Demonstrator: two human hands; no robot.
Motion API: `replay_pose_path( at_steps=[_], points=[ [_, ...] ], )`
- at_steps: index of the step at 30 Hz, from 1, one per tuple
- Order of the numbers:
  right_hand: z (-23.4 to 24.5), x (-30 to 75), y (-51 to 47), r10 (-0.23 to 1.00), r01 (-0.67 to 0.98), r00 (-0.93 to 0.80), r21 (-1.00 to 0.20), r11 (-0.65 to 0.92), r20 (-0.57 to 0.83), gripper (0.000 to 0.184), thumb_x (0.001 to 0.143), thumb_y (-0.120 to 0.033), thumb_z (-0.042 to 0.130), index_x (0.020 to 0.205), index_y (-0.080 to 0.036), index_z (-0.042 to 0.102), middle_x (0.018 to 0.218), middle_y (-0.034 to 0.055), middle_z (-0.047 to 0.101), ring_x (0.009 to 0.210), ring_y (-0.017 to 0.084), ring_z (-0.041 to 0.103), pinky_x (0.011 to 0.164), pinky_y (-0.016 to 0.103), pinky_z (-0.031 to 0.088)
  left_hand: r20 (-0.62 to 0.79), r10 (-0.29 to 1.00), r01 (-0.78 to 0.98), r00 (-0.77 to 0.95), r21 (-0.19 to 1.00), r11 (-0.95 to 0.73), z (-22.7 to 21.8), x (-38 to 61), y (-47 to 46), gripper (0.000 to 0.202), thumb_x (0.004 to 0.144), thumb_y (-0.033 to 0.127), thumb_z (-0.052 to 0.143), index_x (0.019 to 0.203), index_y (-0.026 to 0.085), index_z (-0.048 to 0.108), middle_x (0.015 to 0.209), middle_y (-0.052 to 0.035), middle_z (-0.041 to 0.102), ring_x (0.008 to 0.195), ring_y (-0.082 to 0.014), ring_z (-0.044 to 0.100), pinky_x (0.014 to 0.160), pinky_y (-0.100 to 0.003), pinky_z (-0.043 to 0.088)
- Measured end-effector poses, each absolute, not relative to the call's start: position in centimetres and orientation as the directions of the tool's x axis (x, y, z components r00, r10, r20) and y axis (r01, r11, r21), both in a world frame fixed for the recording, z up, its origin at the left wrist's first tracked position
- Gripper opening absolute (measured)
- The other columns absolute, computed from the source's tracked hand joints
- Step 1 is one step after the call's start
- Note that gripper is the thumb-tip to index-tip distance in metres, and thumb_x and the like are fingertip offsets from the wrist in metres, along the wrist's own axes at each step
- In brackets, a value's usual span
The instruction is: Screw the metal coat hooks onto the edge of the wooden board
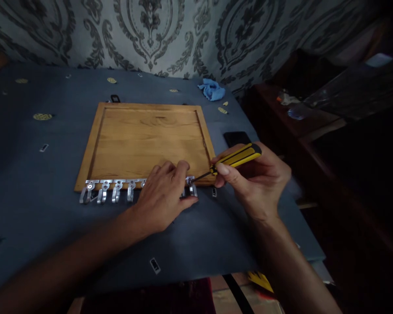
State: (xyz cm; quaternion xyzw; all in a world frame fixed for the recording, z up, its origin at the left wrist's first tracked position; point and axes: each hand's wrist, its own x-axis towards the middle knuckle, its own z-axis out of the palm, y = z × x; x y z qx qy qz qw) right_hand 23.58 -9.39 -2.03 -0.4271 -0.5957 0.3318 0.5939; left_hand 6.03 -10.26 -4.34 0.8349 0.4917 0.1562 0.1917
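Note:
A framed wooden board [144, 144] lies flat on the table, with a metal hook rail [105, 182] along its near edge. Several silver hooks [118, 192] hang over that edge; the middle ones are hidden by my left hand [163, 194]. Its fingers bend over the rail onto the wood, and its thumb reaches to the rightmost hook [193, 188], holding the rail against the board. A yellow and black screwdriver [240, 156] is pinched in my right hand [262, 187], shaft pointing left and down. Its tip meets the rail at the rightmost hook.
The table has a dark blue cloth [118, 253] with pineapple prints. A black phone-like object [236, 138] lies right of the board, a crumpled blue cloth [212, 90] behind it. Beyond the board is a small black piece [115, 98]. Dark wooden furniture [281, 102] stands at right.

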Motion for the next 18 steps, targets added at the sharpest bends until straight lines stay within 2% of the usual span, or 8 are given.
replay_pose_path(
  at_steps=[4,6,12,18],
  points=[
    [-1.76,24.17,-9.50,0.918,0.119,-0.049,-0.910,0.396,0.393,0.018,0.078,-0.036,0.084,0.086,-0.023,0.075,0.093,0.0026,0.076,0.049,0.010,0.064,0.045,0.024,0.056,0.071,0.886,0.767,0.458,0.474,-0.434,-4.42,6.02,-10.26,0.047,0.080,0.034,0.081,0.110,0.021,0.047,0.108,-0.0076,0.065,0.104,-0.0292,0.060,0.090,-0.044,0.048],
    [-1.70,24.44,-9.53,0.923,0.122,-0.086,-0.916,0.383,0.375,0.015,0.082,-0.037,0.080,0.087,-0.023,0.076,0.096,0.0033,0.077,0.050,0.010,0.065,0.048,0.024,0.058,0.068,0.890,0.770,0.451,0.475,-0.426,-4.42,6.02,-10.27,0.048,0.079,0.034,0.081,0.111,0.021,0.047,0.108,-0.0072,0.065,0.105,-0.0291,0.060,0.090,-0.044,0.049],
    [-1.48,24.39,-9.37,0.902,0.128,-0.069,-0.893,0.432,0.426,0.018,0.071,-0.032,0.089,0.075,-0.022,0.074,0.079,0.0005,0.073,0.053,0.012,0.064,0.043,0.024,0.056,0.070,0.891,0.765,0.449,0.485,-0.424,-4.41,6.07,-10.31,0.046,0.080,0.033,0.081,0.109,0.022,0.047,0.106,-0.0069,0.065,0.102,-0.0285,0.060,0.089,-0.044,0.049],
    [-1.53,23.72,-9.41,0.901,0.129,0.008,-0.894,0.430,0.434,0.031,0.064,-0.039,0.092,0.066,-0.024,0.065,0.066,-0.0011,0.068,0.048,0.014,0.061,0.035,0.026,0.051,0.091,0.884,0.755,0.459,0.484,-0.442,-4.54,6.05,-10.30,0.047,0.079,0.033,0.081,0.109,0.021,0.047,0.104,-0.0067,0.064,0.100,-0.0284,0.060,0.088,-0.043,0.049]
  ],
)
